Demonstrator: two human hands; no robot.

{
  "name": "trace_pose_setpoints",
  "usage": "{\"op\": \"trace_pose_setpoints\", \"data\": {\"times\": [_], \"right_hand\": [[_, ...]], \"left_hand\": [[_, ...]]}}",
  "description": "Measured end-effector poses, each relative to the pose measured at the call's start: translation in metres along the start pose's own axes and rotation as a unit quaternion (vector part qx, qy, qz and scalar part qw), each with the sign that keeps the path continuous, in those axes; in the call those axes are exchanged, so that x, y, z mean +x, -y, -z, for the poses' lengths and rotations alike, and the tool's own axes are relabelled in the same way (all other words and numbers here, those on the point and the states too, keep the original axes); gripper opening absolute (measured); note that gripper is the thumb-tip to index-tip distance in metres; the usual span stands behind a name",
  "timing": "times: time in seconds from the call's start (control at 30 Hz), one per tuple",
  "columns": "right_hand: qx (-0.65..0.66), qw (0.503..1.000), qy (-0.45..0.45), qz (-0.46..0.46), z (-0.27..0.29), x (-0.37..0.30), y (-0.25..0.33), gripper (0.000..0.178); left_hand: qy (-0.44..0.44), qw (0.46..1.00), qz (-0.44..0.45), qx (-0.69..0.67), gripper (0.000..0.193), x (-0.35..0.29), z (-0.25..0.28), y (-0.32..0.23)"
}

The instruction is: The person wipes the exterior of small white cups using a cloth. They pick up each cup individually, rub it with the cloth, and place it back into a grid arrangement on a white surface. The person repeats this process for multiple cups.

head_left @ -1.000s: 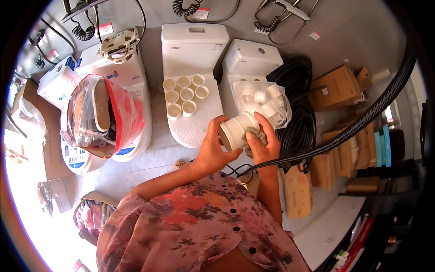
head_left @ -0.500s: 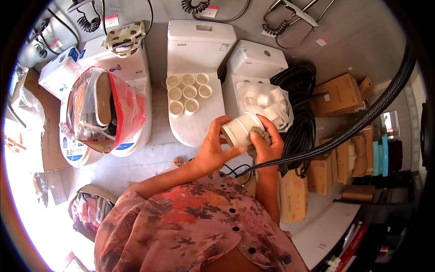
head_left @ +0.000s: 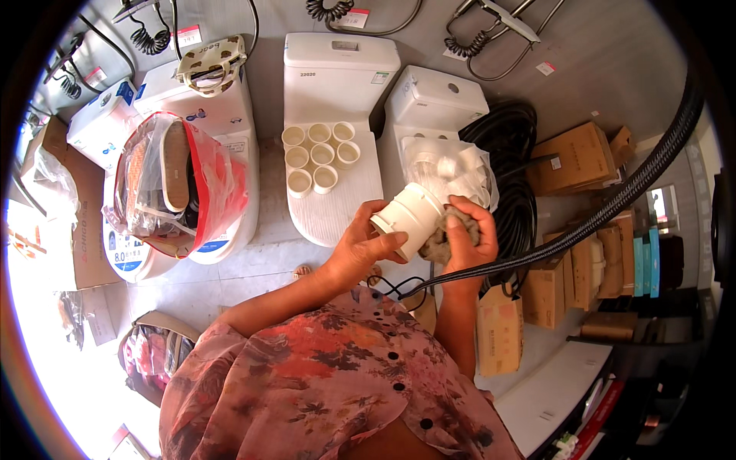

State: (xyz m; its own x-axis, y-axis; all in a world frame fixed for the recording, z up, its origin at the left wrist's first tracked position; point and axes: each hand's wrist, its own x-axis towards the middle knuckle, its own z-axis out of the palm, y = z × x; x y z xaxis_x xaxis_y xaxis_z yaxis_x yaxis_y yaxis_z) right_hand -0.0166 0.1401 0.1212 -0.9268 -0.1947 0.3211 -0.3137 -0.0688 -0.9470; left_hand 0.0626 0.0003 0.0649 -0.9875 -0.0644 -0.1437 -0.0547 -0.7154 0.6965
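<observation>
A white ribbed pipe fitting (head_left: 414, 217) is held up in front of me by my left hand (head_left: 363, 245), its thumb on the near side and fingers round the far side. My right hand (head_left: 469, 236) grips a crumpled grey-brown rag (head_left: 443, 239), which lies against the fitting's right end. Beyond them, several short white pipe fittings (head_left: 323, 154) stand open end up on the closed lid (head_left: 354, 201) of the middle toilet. On the right-hand toilet sits a clear plastic bag (head_left: 479, 172) of similar white pieces, partly behind the held fitting.
A red and clear bag with shoes (head_left: 222, 184) rests on the left toilet, below a patterned pouch (head_left: 211, 65). Coiled black hose (head_left: 510, 130) and cardboard boxes (head_left: 573, 157) lie to the right. A thick black cable (head_left: 613, 203) crosses close in front of my right wrist.
My right hand has drawn rightward with the rag, off the fitting's side toward its end. My left hand has shifted its thumb onto the fitting, which has moved slightly left.
</observation>
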Motion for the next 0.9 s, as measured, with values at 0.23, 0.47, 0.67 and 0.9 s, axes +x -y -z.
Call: {"op": "trace_pose_setpoints", "data": {"times": [0.23, 0.47, 0.67, 0.9], "right_hand": [[-0.074, 0.985, 0.057, 0.147, -0.012, -0.007, 0.011, 0.020], [-0.317, 0.914, 0.148, 0.203, -0.002, -0.020, -0.010, 0.016], [-0.155, 0.979, 0.108, 0.072, 0.008, -0.030, -0.007, 0.024], [-0.051, 0.997, 0.060, -0.015, 0.004, -0.035, -0.005, 0.042]], "left_hand": [[-0.013, 0.982, 0.005, 0.187, 0.074, -0.007, -0.007, 0.006], [-0.052, 0.967, -0.040, 0.247, 0.073, -0.015, -0.006, 0.011], [-0.048, 0.989, -0.026, 0.138, 0.072, -0.015, -0.005, 0.012], [-0.005, 1.000, -0.028, -0.011, 0.067, -0.011, -0.003, 0.010]]}}
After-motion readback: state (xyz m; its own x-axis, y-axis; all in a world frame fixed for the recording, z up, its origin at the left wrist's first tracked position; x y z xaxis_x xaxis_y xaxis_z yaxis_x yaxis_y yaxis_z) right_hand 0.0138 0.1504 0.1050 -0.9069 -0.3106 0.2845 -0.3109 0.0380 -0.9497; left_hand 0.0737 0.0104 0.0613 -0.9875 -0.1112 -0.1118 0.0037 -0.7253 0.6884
